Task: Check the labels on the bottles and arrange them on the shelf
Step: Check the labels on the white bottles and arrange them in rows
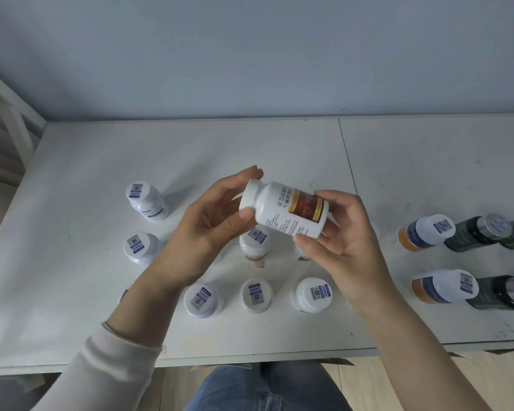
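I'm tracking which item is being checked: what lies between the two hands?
One white bottle, held sideways: the left hand grips its cap, the right hand its other end. The head view shows this.

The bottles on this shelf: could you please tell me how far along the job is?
Looks done: white-capped bottles stand in rows on the shelf, with orange-labelled bottles and dark green bottles at the right. In hand: the left hand and right hand hold a white bottle tipped sideways, label towards the camera. Left: setting it down; which others are checked cannot be told.
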### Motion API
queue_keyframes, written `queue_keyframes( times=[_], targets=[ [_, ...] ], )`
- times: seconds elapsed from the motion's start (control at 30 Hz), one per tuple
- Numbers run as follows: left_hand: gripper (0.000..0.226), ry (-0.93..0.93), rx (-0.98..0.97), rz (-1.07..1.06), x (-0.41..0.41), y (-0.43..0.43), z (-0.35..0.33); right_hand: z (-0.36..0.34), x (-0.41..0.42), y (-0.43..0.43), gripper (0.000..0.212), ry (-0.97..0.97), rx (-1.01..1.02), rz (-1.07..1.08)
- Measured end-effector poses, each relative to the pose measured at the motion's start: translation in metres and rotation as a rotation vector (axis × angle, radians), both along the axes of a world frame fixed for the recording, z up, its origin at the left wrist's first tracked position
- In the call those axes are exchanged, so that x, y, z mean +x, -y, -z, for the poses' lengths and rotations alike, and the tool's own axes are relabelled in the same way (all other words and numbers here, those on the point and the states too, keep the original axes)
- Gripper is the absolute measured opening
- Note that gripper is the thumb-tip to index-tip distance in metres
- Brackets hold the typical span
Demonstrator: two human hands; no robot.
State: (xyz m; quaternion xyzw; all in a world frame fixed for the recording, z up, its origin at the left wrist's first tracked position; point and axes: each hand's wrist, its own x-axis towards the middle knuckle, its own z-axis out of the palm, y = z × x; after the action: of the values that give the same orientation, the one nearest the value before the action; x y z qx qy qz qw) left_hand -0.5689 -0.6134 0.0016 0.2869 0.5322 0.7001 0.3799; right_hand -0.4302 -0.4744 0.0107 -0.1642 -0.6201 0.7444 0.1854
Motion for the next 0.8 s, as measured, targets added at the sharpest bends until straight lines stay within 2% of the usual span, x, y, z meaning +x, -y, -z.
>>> queue_keyframes(
  times=[0.17, 0.3, 0.37, 0.53, 0.6, 0.67, 0.8],
  targets=[
    [0.035, 0.224, -0.030, -0.113, 0.006, -0.011, 0.003, 0.004, -0.001, 0.006, 0.056, -0.032, 0.391, 0.117],
    [0.032, 0.426, -0.007, -0.110, 0.006, -0.020, -0.001, -0.003, -0.005, 0.008, 0.055, -0.034, 0.918, 0.239],
    [0.033, 0.482, -0.052, -0.098, 0.002, -0.023, -0.002, -0.007, -0.007, 0.011, 0.055, 0.017, 1.008, 0.267],
    [0.042, 0.587, -0.151, -0.026, -0.008, -0.026, 0.000, -0.014, -0.006, 0.013, 0.057, 0.075, 1.019, 0.263],
    [0.037, 0.553, -0.137, -0.025, -0.011, -0.027, -0.001, -0.014, -0.004, 0.010, 0.058, 0.070, 1.000, 0.227],
    [0.033, 0.443, -0.114, -0.064, -0.017, -0.027, -0.004, -0.014, -0.002, 0.005, 0.060, 0.118, 0.977, 0.172],
    [0.027, -0.173, -0.225, -0.088, -0.032, -0.030, -0.014, -0.013, 0.000, -0.011, 0.058, 0.353, 1.093, 0.097]
  ],
)
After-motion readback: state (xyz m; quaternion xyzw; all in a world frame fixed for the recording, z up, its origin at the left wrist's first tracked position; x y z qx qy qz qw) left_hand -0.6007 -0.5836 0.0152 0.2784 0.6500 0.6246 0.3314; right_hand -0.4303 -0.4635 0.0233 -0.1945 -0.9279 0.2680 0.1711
